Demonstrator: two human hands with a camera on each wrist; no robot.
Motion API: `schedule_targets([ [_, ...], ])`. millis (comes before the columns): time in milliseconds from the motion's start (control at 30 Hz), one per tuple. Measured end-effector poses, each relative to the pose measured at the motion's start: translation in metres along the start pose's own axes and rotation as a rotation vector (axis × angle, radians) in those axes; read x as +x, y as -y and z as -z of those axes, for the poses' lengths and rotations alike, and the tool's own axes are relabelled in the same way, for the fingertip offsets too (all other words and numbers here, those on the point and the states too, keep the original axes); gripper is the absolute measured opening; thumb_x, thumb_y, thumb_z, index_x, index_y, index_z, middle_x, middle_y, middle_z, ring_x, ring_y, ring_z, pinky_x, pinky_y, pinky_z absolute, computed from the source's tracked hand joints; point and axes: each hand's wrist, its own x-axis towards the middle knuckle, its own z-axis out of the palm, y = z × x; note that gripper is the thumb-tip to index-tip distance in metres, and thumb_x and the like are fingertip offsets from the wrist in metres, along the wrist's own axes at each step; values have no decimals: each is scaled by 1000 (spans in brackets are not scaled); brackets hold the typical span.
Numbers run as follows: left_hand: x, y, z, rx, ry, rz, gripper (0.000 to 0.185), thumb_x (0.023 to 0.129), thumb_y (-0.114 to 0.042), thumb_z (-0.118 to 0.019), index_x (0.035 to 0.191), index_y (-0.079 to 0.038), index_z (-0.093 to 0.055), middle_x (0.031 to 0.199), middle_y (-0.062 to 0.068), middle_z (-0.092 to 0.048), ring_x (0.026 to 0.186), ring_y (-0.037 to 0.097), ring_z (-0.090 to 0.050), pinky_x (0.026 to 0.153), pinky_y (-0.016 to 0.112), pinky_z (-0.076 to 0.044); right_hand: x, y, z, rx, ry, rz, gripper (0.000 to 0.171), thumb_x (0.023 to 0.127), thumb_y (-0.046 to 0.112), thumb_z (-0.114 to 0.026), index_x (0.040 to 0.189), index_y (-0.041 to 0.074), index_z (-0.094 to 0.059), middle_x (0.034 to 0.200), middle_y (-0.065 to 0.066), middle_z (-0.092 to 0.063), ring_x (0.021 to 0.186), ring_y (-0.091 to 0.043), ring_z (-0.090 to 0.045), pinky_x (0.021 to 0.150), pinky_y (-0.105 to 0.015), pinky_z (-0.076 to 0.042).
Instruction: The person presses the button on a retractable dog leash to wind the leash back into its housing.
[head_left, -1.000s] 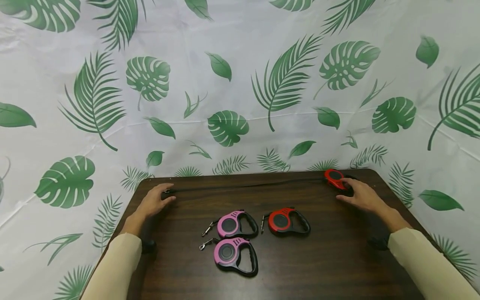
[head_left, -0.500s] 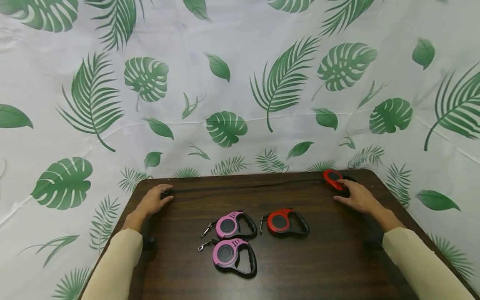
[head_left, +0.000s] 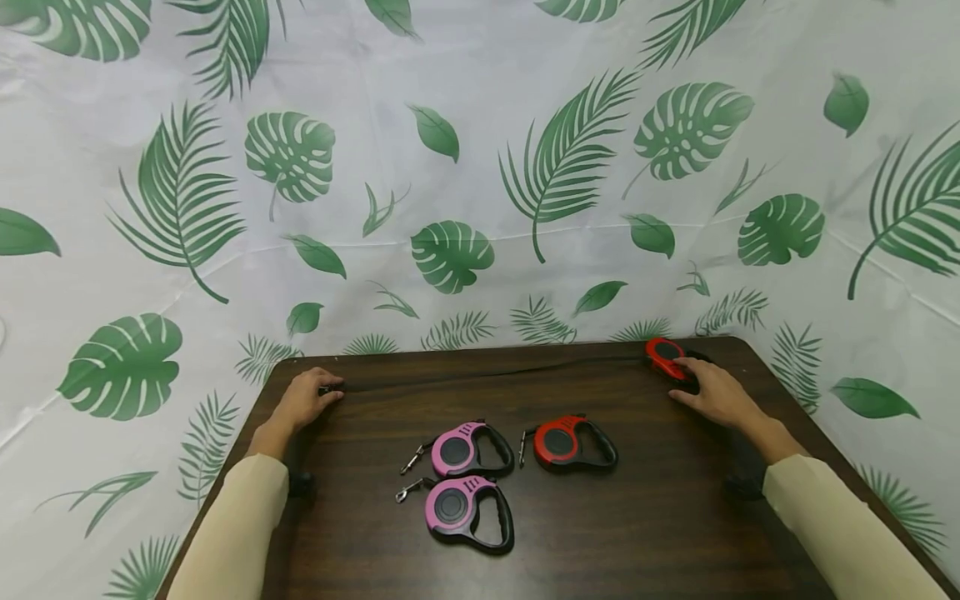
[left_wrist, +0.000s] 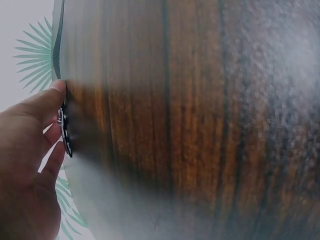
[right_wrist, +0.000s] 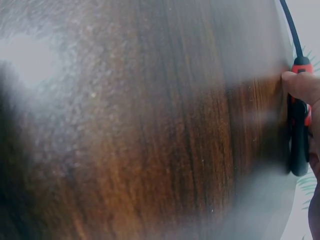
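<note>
A red retractable dog leash (head_left: 664, 358) lies at the back right of the dark wooden table, its black strap (head_left: 487, 374) drawn out almost straight along the back edge. My left hand (head_left: 303, 398) pinches the strap's end beside the metal clip (left_wrist: 65, 132), at the back left. At the other end my right hand (head_left: 716, 393) holds the red case, fingers on top and thumb (right_wrist: 295, 82) at its near side. Nearer me lie a second red leash (head_left: 558, 443) and two pink leashes (head_left: 454, 451), one in front of the other, with straps wound in.
The wooden table (head_left: 637, 533) ends at a white, leaf-printed cloth (head_left: 465, 183) hanging behind and beside it. Small metal clips (head_left: 410, 490) stick out left of the pink leashes. Dark bands sit at both wrists below pale sleeves.
The left hand has shifted slightly left, and its fingers now cover more of the clip. The right hand stays on the red case. The other leashes lie unmoved; the view shifts a little.
</note>
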Motion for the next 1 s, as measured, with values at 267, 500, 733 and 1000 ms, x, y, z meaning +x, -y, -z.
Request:
schedule_targets([
  [267, 1, -2, 1, -10, -16, 41, 16, 93, -6, -80, 103, 6, -79, 104, 23, -71, 102, 48, -67, 93, 65, -52, -2, -3, -1, 3, -30, 8, 67, 94, 27, -83, 143, -9, -54, 130, -37, -63, 114, -53, -63, 93, -69, -50],
  [500, -2, -2, 1, 24, -2, 25, 9, 93, -6, -79, 100, 0, -79, 103, 19, -72, 99, 44, -69, 90, 62, -54, -4, -5, -3, -2, -66, 8, 66, 93, 28, -85, 140, -8, -57, 123, -34, -67, 106, -49, -67, 88, -67, -52],
  [733, -8, -4, 2, 63, -7, -1, 7, 94, -6, -78, 98, -2, -75, 101, 15, -70, 101, 41, -68, 90, 60, -55, -6, -10, -5, -19, -92, 18, 60, 92, 20, -84, 138, -8, -57, 113, -30, -70, 94, -43, -70, 79, -63, -54],
  [1000, -14, -2, 0, 84, -42, -15, 7, 97, -6, -75, 99, -1, -72, 104, 16, -69, 105, 42, -66, 92, 59, -55, -8, -11, 0, -37, -74, 23, 57, 93, 18, -83, 138, -6, -57, 109, -30, -72, 88, -42, -71, 75, -61, -56],
])
